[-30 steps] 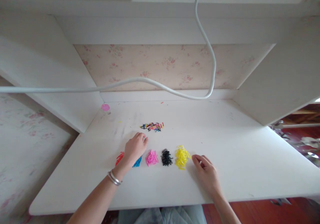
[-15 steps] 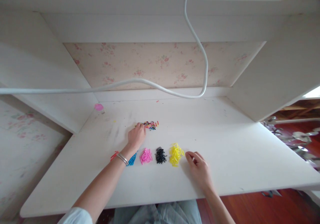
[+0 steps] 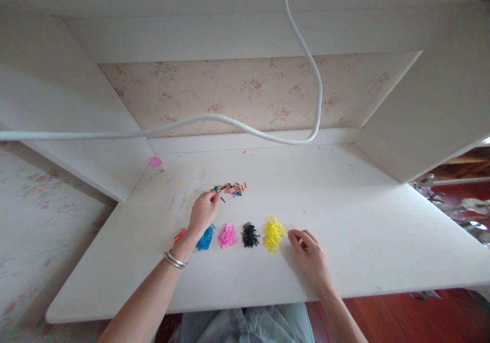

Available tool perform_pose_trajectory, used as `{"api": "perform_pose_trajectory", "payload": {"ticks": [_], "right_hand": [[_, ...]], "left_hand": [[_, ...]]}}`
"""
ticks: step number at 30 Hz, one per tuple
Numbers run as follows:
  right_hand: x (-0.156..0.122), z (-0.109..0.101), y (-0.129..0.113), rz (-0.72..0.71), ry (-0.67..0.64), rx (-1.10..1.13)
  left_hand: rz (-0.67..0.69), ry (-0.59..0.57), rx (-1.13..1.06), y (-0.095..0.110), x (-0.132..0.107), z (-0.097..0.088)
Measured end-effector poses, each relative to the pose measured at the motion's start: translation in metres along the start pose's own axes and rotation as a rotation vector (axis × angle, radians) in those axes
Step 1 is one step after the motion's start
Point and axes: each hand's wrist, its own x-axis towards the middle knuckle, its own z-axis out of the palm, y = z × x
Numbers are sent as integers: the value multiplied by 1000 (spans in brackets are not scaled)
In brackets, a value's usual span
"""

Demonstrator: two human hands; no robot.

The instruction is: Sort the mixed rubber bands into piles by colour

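My left hand (image 3: pixel 204 211) reaches to the near left edge of a mixed-colour pile of small rubber bands (image 3: pixel 233 189). Its fingertips are pinched together; whatever is between them is too small to make out. A dark band (image 3: pixel 222 199) lies just right of the fingers. My right hand (image 3: pixel 309 251) rests on the table with thumb and forefinger closed, beside the yellow pile (image 3: pixel 273 234); anything in it is hidden. Leftward in a row come a black pile (image 3: pixel 250 235), a pink pile (image 3: pixel 228 236), a blue pile (image 3: pixel 205 238) and a red pile (image 3: pixel 179 235), partly behind my left wrist.
The white table (image 3: pixel 344 220) has side panels and a floral-papered back wall (image 3: pixel 248 93). A white cable (image 3: pixel 214 118) crosses the view above the table. A pink patch (image 3: pixel 155 162) lies at the back left, and a tiny red piece (image 3: pixel 244 152) near the back edge.
My left hand has drawn back slightly toward me from the mixed pile, uncovering more of that pile and of the blue one. My right hand stays beside the yellow pile. The view has shifted slightly.
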Motion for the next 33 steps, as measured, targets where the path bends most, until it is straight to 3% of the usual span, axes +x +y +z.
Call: {"api": "perform_pose_trajectory", "payload": {"ticks": [11,18,22,28,33], "right_hand": [[-1,1,1,-24,16,6],[-1,1,0,-21,14,2],[-1,0,0,-19,10,-6],[-3,0,-2,-26,-1,24],[-2,1,4,11,5,85]], "left_hand": [[38,-18,-112,17,-15,2],[157,-114,-145,57,-50,4],[207,-213,-42,73,-69,13],[165,-332,145,71,-73,15],[156,-222,49,63,-79,-3]]}}
